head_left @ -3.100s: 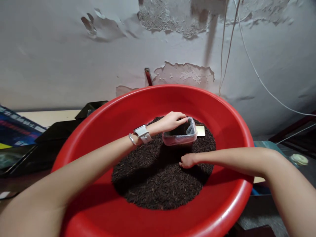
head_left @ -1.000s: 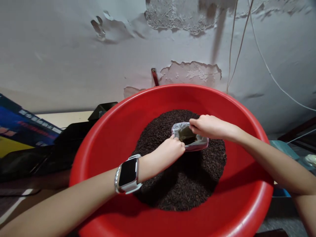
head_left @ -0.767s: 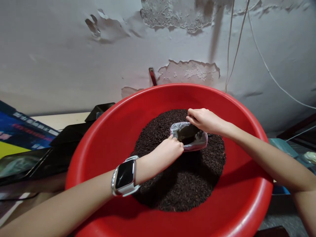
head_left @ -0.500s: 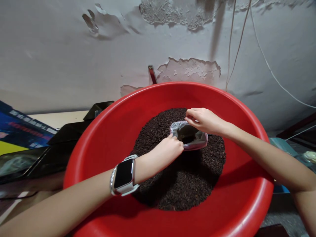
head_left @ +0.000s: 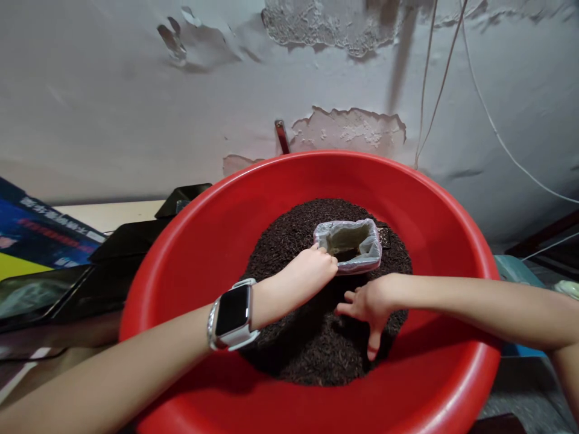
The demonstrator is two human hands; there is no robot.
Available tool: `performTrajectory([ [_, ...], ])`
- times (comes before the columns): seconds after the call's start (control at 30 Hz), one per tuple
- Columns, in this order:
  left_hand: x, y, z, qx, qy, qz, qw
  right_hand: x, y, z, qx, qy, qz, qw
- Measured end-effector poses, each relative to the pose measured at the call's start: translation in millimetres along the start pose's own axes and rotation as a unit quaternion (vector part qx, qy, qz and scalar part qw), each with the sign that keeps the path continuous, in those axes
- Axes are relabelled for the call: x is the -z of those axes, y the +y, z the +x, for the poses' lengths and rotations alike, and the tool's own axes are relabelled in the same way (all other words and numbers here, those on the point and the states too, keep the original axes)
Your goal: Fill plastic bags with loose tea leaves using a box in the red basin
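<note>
So you've got that big red basin (head_left: 181, 265) taking up most of the view, wall with peeling paint right behind it. Inside sits a wide mound of dark grains (head_left: 316, 343), kinda looks like black rice or tea, hard to say from here. Propped upright in the far part of the mound is a small clear plastic bag (head_left: 350, 247), mouth wide open. Your left hand (head_left: 310, 274) has its grip pinching the bag's near left rim, smartwatch (head_left: 232, 313) on that wrist. Your right hand (head_left: 368, 304) isn't holding anything, fingers spread, palm down, touching the grains just in front of the bag.
</note>
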State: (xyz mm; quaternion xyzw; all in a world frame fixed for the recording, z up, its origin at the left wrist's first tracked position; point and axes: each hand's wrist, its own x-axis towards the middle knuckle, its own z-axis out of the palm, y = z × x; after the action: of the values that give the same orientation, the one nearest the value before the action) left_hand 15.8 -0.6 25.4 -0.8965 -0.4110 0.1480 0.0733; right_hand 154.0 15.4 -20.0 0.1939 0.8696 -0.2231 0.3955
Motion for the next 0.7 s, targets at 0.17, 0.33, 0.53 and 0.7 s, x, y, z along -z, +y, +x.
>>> performTrajectory([
  [0.17, -0.7, -1, 2, -0.003, -0.007, 0.010, 1.000, -26, -9, 34, 0.052, 0.028, -0.091, 0.994],
  [0.33, 2.0, 0, 2, -0.003, -0.019, 0.017, 1.000, -28, -7, 37, 0.085, 0.069, -0.134, 0.985],
  [0.53, 1.3, 0, 2, -0.007, -0.010, 0.018, 1.000, -27, -5, 37, 0.104, 0.097, -0.179, 0.974],
  [0.7, -2.6, -1, 2, -0.004, -0.003, 0.016, 1.000, -22, -13, 30, 0.099, 0.141, -0.191, 0.966],
])
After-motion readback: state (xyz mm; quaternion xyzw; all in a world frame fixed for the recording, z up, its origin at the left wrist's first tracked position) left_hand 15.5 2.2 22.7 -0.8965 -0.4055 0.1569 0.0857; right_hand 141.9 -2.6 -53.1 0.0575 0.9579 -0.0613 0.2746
